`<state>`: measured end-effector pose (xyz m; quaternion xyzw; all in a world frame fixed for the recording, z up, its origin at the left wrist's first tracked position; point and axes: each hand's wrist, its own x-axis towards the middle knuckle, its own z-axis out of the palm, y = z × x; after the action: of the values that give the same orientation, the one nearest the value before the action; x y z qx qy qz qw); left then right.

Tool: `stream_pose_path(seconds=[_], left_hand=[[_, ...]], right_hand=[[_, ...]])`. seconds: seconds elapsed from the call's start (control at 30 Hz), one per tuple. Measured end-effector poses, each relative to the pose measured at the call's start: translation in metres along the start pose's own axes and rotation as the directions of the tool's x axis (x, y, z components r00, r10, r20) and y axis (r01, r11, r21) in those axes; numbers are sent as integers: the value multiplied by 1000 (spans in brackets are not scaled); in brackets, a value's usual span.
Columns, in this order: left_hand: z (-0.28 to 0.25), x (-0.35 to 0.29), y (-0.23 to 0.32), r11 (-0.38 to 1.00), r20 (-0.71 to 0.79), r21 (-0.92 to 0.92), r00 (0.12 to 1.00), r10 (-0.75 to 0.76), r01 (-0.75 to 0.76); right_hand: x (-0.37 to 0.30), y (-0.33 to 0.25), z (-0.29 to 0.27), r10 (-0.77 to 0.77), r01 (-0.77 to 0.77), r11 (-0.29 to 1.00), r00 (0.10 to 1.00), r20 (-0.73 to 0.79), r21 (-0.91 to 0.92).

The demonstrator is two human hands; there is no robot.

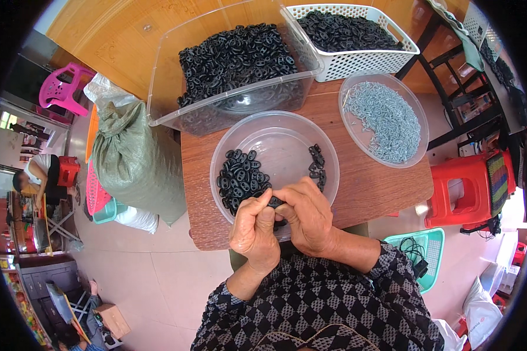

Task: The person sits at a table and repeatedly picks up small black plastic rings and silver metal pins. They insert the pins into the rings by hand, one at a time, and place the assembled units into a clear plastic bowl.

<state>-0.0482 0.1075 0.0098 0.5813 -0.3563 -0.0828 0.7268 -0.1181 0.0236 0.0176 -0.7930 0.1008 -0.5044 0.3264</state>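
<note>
Over the near rim of a round clear plastic bowl [274, 120], my hands meet. My left hand [255, 234] is closed, thumb and fingertips pinching a small black plastic piece [276, 202]. From the other side my right hand [308, 219] pinches the same piece; the fingers cover much of it. Beneath them, the bowl's left side holds a heap of black oval pieces with two holes [240, 177]. A smaller group of black pieces [317, 161] lies along its right side. Whether a metal pin is also between my fingers is hidden.
On the brown wooden table [366, 190] stand a large clear bin [158, 99] and a white perforated basket [357, 64], both full of black pieces. A clear round dish [423, 126] holds many small silvery pins [386, 120]. A tied sack [136, 152] and red stool [459, 196] flank the table.
</note>
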Motion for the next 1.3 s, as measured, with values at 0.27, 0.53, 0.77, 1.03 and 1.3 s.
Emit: stream_pose_path(seconds=[0.27, 0.53, 0.77, 1.03, 1.3], left_hand=[[-1, 1, 5, 992, -10, 128, 1000, 14, -13], [-4, 5, 8, 976, 133, 181, 980, -148, 123], [0, 3, 8, 922, 271, -4, 888, -371, 387], [-26, 28, 12, 930, 154, 104, 918, -366, 353], [-47, 36, 2, 951, 102, 182, 957, -272, 251]], right_hand=[[4, -5, 3, 32, -32, 999, 999, -21, 0], [6, 2, -11, 97, -96, 995, 995, 7, -23], [24, 22, -42, 266, -265, 964, 963, 54, -18], [143, 122, -127, 163, -260, 856, 956, -245, -446], [106, 105, -105, 76, -86, 894, 996, -39, -439]])
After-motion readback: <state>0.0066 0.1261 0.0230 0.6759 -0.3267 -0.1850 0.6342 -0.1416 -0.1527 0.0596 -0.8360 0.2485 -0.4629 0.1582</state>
